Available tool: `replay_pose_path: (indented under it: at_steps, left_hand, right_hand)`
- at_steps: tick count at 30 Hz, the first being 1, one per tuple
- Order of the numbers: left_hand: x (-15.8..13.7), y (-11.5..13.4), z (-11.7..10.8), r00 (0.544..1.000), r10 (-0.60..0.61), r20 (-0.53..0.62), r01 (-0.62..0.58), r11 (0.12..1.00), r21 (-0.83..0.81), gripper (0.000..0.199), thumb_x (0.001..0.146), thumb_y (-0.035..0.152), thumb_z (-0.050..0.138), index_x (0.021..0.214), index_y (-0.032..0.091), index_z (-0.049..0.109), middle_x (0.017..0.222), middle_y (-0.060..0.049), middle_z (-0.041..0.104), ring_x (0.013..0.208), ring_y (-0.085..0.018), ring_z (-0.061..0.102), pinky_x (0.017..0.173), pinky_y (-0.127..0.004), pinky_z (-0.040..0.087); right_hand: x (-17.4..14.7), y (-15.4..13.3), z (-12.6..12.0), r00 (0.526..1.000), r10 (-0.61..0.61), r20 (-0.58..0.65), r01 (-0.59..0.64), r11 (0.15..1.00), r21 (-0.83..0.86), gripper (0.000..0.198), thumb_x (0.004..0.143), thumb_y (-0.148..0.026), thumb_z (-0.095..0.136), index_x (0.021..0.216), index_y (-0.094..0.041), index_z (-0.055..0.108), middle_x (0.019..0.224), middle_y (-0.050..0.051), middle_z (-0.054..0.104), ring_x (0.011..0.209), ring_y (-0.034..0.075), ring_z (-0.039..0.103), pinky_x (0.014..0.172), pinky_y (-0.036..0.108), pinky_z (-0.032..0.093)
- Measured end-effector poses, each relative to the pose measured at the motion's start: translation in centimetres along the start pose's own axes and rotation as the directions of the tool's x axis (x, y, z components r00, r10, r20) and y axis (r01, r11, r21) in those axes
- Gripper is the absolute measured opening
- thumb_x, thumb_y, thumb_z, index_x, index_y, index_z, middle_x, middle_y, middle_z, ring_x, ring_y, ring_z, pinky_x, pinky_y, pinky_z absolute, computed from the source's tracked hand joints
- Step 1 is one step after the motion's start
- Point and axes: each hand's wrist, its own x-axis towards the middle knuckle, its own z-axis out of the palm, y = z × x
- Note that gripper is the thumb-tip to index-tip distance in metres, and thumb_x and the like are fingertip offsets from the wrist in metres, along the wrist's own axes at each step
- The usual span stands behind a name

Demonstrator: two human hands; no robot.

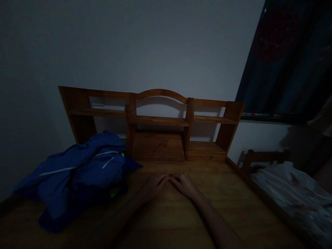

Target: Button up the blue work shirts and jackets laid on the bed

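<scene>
Close together over the wooden desktop (166, 214), my left hand (154, 183) and my right hand (184, 183) meet at the fingertips. The fingers of both are bent inward and closed, with the thumbs near the index fingers. Nothing shows in either hand, though the dim light hides detail. To the left of my left hand lies a crumpled blue jacket (85, 166) with pale stripes and small yellow-green patches. It is apart from my hands.
A wooden shelf unit (159, 120) with an arched top rail stands along the back of the desk, against a pale wall (155, 45). Its lower right part has a small drawer (206, 157). Beyond the right edge are a wooden chair back (267, 156) and white crumpled plastic (293, 190).
</scene>
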Motion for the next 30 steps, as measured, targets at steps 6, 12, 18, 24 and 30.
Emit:
replay_pose_path:
  at_steps: [6, 12, 18, 24, 30]
  left_hand:
    - [-0.09, 0.54, -0.39, 1.0, -0.002, 0.0, 0.002, 1.0, 0.011, 0.03, 0.093, 0.033, 0.035, 0.103, 0.022, 0.061, 0.103, -0.001, 0.066, 0.095, -0.014, 0.06, 0.089, -0.027, 0.045]
    - [-0.08, 0.43, -0.34, 1.0, -0.001, 0.01, 0.001, 1.0, -0.018, 0.03, 0.093, 0.033, 0.034, 0.102, 0.023, 0.061, 0.104, -0.002, 0.066, 0.096, -0.015, 0.059, 0.089, -0.028, 0.044]
    - [-0.02, 0.66, -0.5, 1.0, 0.003, 0.015, -0.003, 0.999, -0.034, 0.03, 0.093, 0.033, 0.034, 0.101, 0.023, 0.062, 0.103, -0.002, 0.066, 0.096, -0.015, 0.059, 0.089, -0.028, 0.045]
    - [-0.11, 0.2, -0.16, 1.0, -0.014, 0.005, 0.014, 1.0, -0.015, 0.031, 0.093, 0.036, 0.035, 0.105, 0.023, 0.061, 0.106, -0.002, 0.065, 0.098, -0.015, 0.059, 0.09, -0.028, 0.044]
    - [-0.14, -0.01, 0.1, 1.0, -0.012, 0.005, 0.012, 1.0, -0.009, 0.033, 0.093, 0.038, 0.033, 0.105, 0.024, 0.06, 0.107, -0.002, 0.065, 0.099, -0.016, 0.059, 0.091, -0.029, 0.043]
  right_hand:
    - [-0.06, 0.13, 0.01, 1.0, 0.011, 0.014, -0.011, 1.0, 0.0, 0.038, 0.093, -0.046, 0.04, 0.088, -0.02, 0.067, 0.083, 0.003, 0.069, 0.074, 0.017, 0.063, 0.065, 0.022, 0.038]
    - [-0.05, 0.21, 0.06, 1.0, 0.001, 0.006, -0.001, 1.0, 0.005, 0.039, 0.092, -0.047, 0.04, 0.083, -0.02, 0.066, 0.076, 0.002, 0.068, 0.067, 0.015, 0.062, 0.062, 0.021, 0.037]
    - [-0.08, 0.0, -0.13, 1.0, 0.006, 0.002, -0.006, 1.0, -0.004, 0.041, 0.092, -0.048, 0.039, 0.079, -0.019, 0.065, 0.073, 0.002, 0.068, 0.065, 0.015, 0.062, 0.061, 0.021, 0.036]
    - [-0.05, -0.1, -0.11, 1.0, 0.001, 0.005, -0.001, 1.0, 0.021, 0.04, 0.093, -0.047, 0.039, 0.083, -0.019, 0.066, 0.078, 0.002, 0.068, 0.07, 0.015, 0.063, 0.062, 0.021, 0.036]
    - [-0.11, 0.14, -0.04, 1.0, 0.012, -0.005, -0.011, 1.0, 0.015, 0.039, 0.093, -0.045, 0.04, 0.082, -0.019, 0.066, 0.075, 0.003, 0.068, 0.066, 0.015, 0.061, 0.063, 0.022, 0.038]
